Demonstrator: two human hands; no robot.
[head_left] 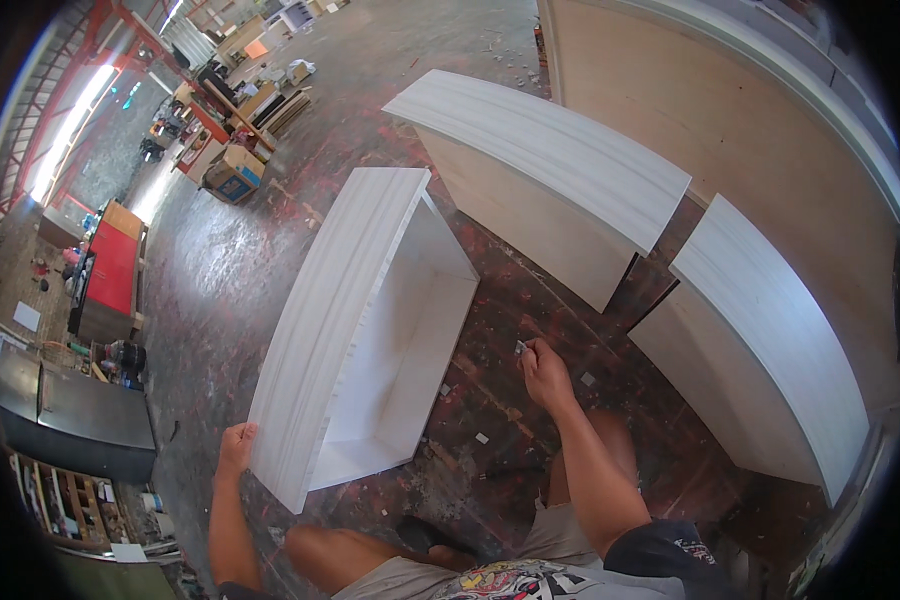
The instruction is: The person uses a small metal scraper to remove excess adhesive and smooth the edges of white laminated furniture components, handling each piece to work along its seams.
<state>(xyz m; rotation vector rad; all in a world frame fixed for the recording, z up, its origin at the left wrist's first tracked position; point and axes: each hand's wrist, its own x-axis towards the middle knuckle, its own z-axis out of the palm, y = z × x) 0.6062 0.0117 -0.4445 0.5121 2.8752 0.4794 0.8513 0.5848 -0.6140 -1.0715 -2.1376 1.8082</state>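
A drawer with a pale wood-grain front (340, 300) stands tilted on the floor in front of me, its white hollow inside facing right. My left hand (234, 450) is closed on the near left corner of that front panel. To the right of the drawer, my right hand (547, 375) hovers over the floor, apart from the drawer. Its thumb and fingers pinch a small greyish piece (520, 348), too small to name. Two more drawers with the same pale fronts stand beyond it: a long one (550, 150) and another (770, 310) at the right.
A large wooden cabinet panel (730, 120) rises behind the two drawers. Small scraps (482, 438) lie on the dark, stained floor (220, 260). Cardboard boxes (233, 172) and boards are piled at the far left. A red-topped cabinet (113, 265) and a grey metal cabinet (90, 405) line the left side.
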